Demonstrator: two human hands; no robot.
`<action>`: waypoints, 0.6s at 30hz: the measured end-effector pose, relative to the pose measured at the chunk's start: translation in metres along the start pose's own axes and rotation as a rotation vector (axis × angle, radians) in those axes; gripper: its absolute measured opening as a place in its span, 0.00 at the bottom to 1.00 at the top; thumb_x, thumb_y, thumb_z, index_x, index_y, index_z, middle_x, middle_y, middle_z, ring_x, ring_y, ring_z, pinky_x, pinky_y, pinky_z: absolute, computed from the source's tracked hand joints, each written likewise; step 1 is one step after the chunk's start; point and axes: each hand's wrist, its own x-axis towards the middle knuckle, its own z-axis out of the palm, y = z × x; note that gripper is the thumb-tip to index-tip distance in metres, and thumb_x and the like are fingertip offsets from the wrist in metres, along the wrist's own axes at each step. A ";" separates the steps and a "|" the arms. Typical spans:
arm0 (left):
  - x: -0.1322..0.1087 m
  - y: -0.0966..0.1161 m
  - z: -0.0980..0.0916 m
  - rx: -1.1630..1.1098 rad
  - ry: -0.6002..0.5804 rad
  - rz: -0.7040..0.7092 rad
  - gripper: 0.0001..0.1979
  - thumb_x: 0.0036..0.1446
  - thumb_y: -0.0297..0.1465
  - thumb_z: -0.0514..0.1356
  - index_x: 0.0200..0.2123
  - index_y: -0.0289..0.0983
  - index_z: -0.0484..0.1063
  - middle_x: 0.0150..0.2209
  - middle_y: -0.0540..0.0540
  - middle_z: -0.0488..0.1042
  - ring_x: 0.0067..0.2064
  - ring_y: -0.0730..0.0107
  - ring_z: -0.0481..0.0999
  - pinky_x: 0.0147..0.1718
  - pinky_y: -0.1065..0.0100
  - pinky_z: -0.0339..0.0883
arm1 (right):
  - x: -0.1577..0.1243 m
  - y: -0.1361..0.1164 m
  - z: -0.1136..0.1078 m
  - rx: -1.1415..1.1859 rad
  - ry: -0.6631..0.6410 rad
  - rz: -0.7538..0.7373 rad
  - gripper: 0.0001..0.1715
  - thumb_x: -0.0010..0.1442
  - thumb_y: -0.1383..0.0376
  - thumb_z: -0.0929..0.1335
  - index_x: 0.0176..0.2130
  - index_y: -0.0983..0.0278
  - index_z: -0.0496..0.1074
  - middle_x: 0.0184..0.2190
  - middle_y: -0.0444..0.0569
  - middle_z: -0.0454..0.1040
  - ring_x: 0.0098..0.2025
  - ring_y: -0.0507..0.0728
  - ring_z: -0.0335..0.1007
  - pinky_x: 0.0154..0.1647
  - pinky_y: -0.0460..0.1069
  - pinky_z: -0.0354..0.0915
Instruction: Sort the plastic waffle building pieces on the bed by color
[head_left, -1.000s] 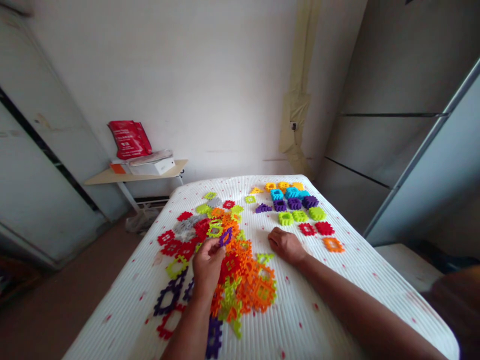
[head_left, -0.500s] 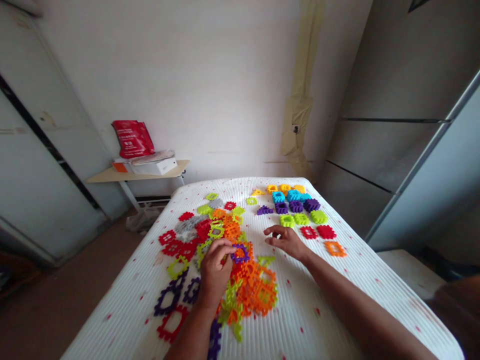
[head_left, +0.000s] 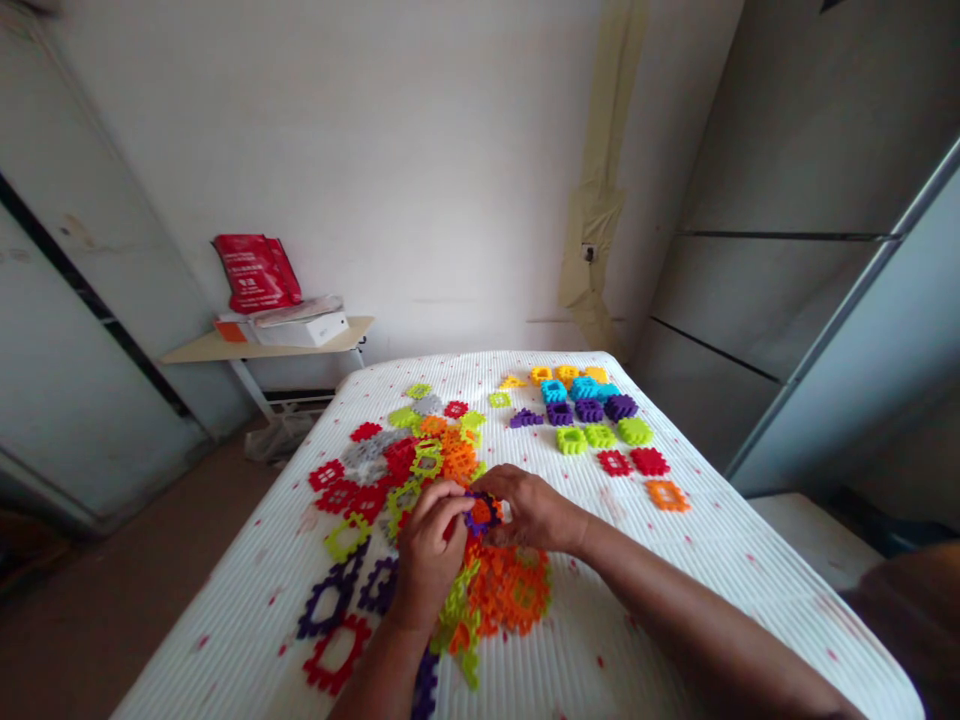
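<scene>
A purple square frame tile [head_left: 480, 512] with toothed edges is held above the loose pile. My left hand [head_left: 433, 540] pinches its left edge between thumb and fingers. From the other side, my right hand [head_left: 521, 510] curls its fingers and thumb around the tile's right edge. Beneath both hands lie orange tiles [head_left: 510, 590] and lime green tiles [head_left: 461, 600]. Left of my left hand are dark purple tiles [head_left: 330, 600], a red frame tile [head_left: 337, 655] and a lime frame tile [head_left: 347, 538].
At the right, sorted stacks stand in rows: yellow [head_left: 566, 376], blue [head_left: 583, 388], purple [head_left: 589, 410], lime [head_left: 600, 436], red [head_left: 649, 461] and an orange tile [head_left: 667, 495]. Red tiles [head_left: 337, 495] and grey tiles [head_left: 367, 455] lie at the left. A side table [head_left: 202, 348] holds a red bag [head_left: 259, 275].
My right hand has moved left from beside the pile and closed on the purple tile. My left hand keeps its pinch on it. The view has shifted slightly.
</scene>
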 end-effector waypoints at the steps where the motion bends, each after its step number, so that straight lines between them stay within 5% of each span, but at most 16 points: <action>1: 0.000 -0.001 0.000 0.009 0.011 -0.010 0.12 0.52 0.22 0.54 0.34 0.40 0.75 0.36 0.47 0.74 0.39 0.69 0.75 0.41 0.67 0.69 | 0.000 0.004 -0.003 -0.014 0.000 0.001 0.27 0.44 0.64 0.75 0.45 0.63 0.70 0.41 0.51 0.72 0.43 0.57 0.67 0.43 0.50 0.64; 4: 0.000 -0.006 0.000 0.033 0.051 -0.053 0.13 0.52 0.24 0.55 0.40 0.40 0.74 0.40 0.45 0.74 0.42 0.66 0.74 0.43 0.65 0.69 | 0.004 0.029 -0.027 -0.143 0.015 0.078 0.29 0.43 0.65 0.75 0.46 0.64 0.69 0.42 0.51 0.72 0.42 0.56 0.68 0.43 0.48 0.64; 8: -0.001 -0.012 -0.001 0.040 0.058 -0.074 0.09 0.52 0.26 0.56 0.35 0.40 0.74 0.38 0.46 0.74 0.41 0.67 0.74 0.43 0.65 0.68 | 0.015 0.084 -0.078 -0.582 -0.024 0.455 0.27 0.49 0.62 0.72 0.49 0.62 0.68 0.46 0.51 0.71 0.46 0.57 0.68 0.45 0.47 0.62; 11: -0.002 -0.014 0.000 0.025 0.055 -0.088 0.07 0.52 0.26 0.57 0.33 0.41 0.74 0.37 0.47 0.74 0.40 0.68 0.74 0.43 0.65 0.68 | 0.023 0.119 -0.107 -0.684 -0.069 0.578 0.25 0.48 0.63 0.72 0.47 0.64 0.70 0.44 0.54 0.73 0.44 0.60 0.70 0.41 0.48 0.63; 18: -0.002 -0.015 0.000 0.000 0.067 -0.112 0.06 0.52 0.27 0.57 0.32 0.41 0.74 0.36 0.47 0.74 0.39 0.68 0.74 0.41 0.67 0.69 | 0.031 0.155 -0.109 -0.773 -0.218 0.641 0.25 0.45 0.61 0.72 0.45 0.62 0.72 0.42 0.53 0.75 0.42 0.62 0.71 0.37 0.49 0.64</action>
